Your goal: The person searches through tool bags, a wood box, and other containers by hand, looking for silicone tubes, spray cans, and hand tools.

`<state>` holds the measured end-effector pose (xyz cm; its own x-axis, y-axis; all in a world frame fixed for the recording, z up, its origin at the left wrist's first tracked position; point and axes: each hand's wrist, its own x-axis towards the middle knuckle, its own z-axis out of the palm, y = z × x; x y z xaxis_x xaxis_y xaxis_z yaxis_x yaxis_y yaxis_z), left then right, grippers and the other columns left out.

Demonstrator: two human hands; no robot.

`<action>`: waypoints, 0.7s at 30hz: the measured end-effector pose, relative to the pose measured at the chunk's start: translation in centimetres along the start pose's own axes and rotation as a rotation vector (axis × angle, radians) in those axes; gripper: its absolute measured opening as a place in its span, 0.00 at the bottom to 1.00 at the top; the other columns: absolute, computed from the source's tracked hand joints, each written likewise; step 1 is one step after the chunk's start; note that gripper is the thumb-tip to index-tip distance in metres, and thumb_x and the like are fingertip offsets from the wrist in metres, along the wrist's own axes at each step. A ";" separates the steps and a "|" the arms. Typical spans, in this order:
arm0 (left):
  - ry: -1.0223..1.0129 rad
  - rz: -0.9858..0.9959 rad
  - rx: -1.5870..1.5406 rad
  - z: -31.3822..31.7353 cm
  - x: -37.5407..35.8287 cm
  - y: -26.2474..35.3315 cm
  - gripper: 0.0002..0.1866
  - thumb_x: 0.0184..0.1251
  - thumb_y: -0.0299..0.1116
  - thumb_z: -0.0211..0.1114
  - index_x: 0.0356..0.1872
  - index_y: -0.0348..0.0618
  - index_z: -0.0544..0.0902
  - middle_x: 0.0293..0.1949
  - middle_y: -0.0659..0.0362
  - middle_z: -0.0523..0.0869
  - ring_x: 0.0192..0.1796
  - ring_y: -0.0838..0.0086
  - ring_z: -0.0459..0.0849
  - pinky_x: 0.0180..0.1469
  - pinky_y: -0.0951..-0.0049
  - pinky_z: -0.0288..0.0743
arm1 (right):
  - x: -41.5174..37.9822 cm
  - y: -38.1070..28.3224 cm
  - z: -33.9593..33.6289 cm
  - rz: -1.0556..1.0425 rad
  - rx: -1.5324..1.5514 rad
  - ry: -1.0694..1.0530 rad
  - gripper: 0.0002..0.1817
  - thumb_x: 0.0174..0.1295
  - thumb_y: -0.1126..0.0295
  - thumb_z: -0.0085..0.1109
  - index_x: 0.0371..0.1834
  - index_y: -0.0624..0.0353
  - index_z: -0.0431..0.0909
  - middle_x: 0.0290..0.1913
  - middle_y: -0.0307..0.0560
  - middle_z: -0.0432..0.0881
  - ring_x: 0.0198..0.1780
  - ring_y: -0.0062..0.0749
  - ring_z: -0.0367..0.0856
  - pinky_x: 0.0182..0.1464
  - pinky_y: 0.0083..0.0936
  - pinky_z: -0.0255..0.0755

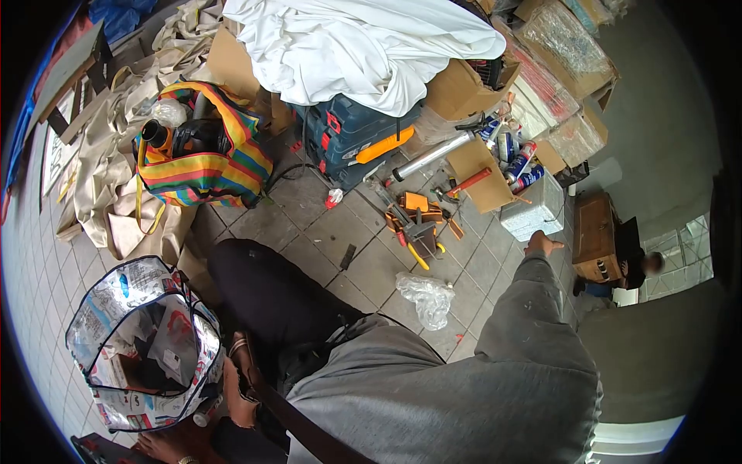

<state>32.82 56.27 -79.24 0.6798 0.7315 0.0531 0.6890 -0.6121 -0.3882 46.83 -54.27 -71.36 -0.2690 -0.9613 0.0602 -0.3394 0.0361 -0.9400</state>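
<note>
My right hand [543,243] reaches out at the end of the grey sleeve, with fingers extended and nothing visible in them, beside a white foam box [535,210]. Spray cans [523,162] lie around that box. At the lower left edge, my left hand [161,447], with a band at its wrist, is partly cut off below an open printed bag [116,390]; its grip is unclear. Orange-handled tools [417,224], a red-handled hammer [470,182] and a crumpled clear plastic bag [427,298] are on the tiled floor.
A striped bag [205,174] holding tools is at the upper left. Blue tool cases [340,143] sit beneath a white cloth [348,46]. Cardboard boxes [560,46] are piled at the upper right. Another person [638,271] is near a wooden cabinet [593,232] at the right.
</note>
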 end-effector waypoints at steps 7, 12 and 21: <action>0.030 0.071 -0.102 4.8 1.4 -3.0 0.25 0.72 0.38 0.62 0.64 0.35 0.73 0.70 0.44 0.73 0.77 0.48 0.66 0.78 0.46 0.60 | -10.6 11.0 8.4 -0.938 -0.691 -0.606 0.18 0.61 0.66 0.62 0.51 0.64 0.85 0.46 0.63 0.89 0.41 0.59 0.89 0.47 0.43 0.83; 0.069 -0.006 -0.104 3.3 0.7 -2.7 0.28 0.70 0.36 0.63 0.68 0.33 0.71 0.72 0.43 0.71 0.78 0.47 0.64 0.78 0.45 0.58 | -39.7 8.7 11.3 -1.028 -0.300 -1.386 0.13 0.62 0.69 0.65 0.48 0.60 0.86 0.45 0.54 0.90 0.48 0.52 0.88 0.52 0.43 0.80; 0.097 -0.037 -0.151 1.5 0.1 -2.1 0.30 0.66 0.36 0.62 0.67 0.30 0.74 0.73 0.43 0.70 0.79 0.46 0.62 0.77 0.46 0.57 | -77.4 -5.9 15.4 -1.381 0.360 -1.670 0.23 0.63 0.65 0.68 0.60 0.60 0.79 0.60 0.59 0.82 0.62 0.56 0.79 0.65 0.44 0.73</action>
<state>31.07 58.08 -79.77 0.6694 0.7263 0.1561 0.7388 -0.6289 -0.2423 83.53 15.70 -75.69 0.7943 0.3730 0.4795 0.6065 -0.5311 -0.5916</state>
